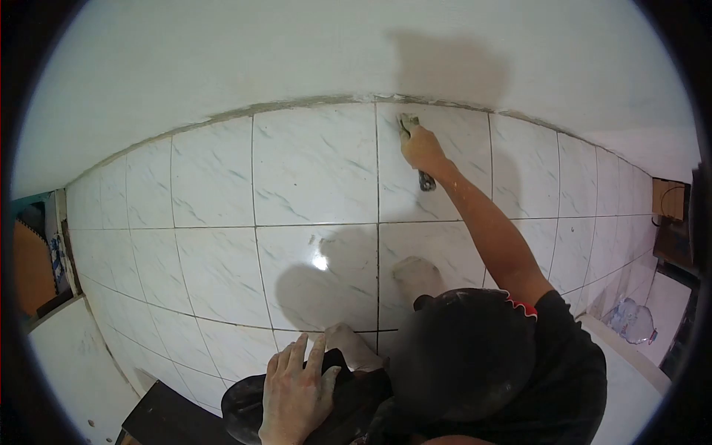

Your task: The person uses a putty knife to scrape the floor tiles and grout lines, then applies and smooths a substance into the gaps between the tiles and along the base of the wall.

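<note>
My right hand [425, 148] is closed around a dark-handled scraper [426, 181], held over a floor tile just short of the wall. The scraper's working end [409, 121] looks smeared; its exact shape is too small to make out. Ahead of it runs a rough, greyish joint [434, 101] between floor and wall, with whitish filler in places. My left hand [297, 389], dusted with white, lies over my dark-clothed leg with its fingers stretched out and nothing in it.
White marbled floor tiles [315, 163] spread below the white wall [245, 52]. My feet [417, 276] rest on them, beneath black clothing [467, 363]. A clear plastic bottle [634, 320] lies far right. Dark furniture [671, 241] stands at the right edge, a brown panel [33, 267] at the left.
</note>
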The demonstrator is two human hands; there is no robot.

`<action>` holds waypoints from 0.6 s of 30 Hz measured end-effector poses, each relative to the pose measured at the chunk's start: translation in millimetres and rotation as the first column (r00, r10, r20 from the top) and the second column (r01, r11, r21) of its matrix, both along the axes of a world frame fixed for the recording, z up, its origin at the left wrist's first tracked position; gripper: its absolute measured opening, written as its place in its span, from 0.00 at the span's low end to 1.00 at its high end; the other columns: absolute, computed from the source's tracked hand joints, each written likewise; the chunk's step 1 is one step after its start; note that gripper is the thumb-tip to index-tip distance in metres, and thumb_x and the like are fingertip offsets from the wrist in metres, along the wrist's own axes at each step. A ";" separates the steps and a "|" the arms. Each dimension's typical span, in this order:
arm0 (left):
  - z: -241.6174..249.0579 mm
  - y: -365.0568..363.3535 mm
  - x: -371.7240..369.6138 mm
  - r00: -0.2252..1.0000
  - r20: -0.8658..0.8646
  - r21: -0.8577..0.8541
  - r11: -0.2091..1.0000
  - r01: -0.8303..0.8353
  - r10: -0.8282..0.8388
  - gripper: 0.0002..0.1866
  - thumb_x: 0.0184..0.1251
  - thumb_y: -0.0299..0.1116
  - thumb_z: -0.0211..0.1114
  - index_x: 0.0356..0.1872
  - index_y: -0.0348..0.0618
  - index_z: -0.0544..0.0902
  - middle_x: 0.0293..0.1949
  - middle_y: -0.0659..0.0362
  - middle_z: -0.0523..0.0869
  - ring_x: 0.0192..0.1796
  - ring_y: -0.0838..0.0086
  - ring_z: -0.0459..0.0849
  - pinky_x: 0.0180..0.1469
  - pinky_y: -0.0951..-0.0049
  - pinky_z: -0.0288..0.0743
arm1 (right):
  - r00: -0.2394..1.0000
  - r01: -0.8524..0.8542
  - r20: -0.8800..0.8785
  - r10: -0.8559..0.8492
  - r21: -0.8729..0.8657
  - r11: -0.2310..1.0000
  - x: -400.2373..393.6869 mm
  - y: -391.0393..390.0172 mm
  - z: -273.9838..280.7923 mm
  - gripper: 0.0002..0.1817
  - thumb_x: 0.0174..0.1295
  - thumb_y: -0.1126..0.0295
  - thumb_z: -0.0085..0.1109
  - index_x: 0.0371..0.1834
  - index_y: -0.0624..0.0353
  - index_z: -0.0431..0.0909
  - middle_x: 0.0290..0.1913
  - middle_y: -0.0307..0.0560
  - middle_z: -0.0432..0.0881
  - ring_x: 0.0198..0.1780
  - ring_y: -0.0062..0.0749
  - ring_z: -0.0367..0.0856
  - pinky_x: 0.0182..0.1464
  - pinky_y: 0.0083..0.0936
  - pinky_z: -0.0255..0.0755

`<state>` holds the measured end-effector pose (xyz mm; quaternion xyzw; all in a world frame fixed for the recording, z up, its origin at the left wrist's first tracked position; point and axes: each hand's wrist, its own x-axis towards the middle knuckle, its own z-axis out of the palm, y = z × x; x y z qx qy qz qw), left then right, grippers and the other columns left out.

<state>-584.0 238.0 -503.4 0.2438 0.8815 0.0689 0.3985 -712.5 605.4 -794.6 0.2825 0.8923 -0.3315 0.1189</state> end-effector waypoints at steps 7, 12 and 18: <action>9.7 6.6 -2.8 1.000 -0.014 -0.002 1.000 -0.005 0.005 0.28 0.67 0.40 0.64 0.65 0.38 0.74 0.62 0.41 0.77 0.62 0.50 0.76 0.67 0.56 0.66 | 0.982 -0.177 -0.042 0.183 0.108 0.978 37.0 -17.6 -1.8 0.20 0.68 0.63 0.48 0.61 0.55 0.74 0.42 0.67 0.84 0.44 0.63 0.83 0.49 0.52 0.76; 2.0 -2.8 0.0 0.999 -0.047 0.011 1.000 0.025 -0.025 0.28 0.66 0.40 0.65 0.65 0.38 0.73 0.61 0.42 0.77 0.62 0.50 0.77 0.66 0.56 0.67 | 0.998 -0.020 0.058 0.026 -0.104 0.994 -17.2 15.7 19.4 0.17 0.68 0.63 0.48 0.57 0.55 0.76 0.41 0.68 0.83 0.44 0.65 0.82 0.50 0.51 0.75; 11.6 1.5 2.1 1.000 -0.016 -0.006 1.000 -0.007 0.007 0.28 0.66 0.39 0.65 0.65 0.36 0.73 0.61 0.41 0.77 0.62 0.49 0.76 0.66 0.55 0.66 | 0.988 -0.076 -0.134 0.071 -0.037 0.996 93.2 -22.8 9.6 0.21 0.69 0.63 0.48 0.63 0.54 0.74 0.39 0.70 0.82 0.40 0.65 0.82 0.45 0.50 0.77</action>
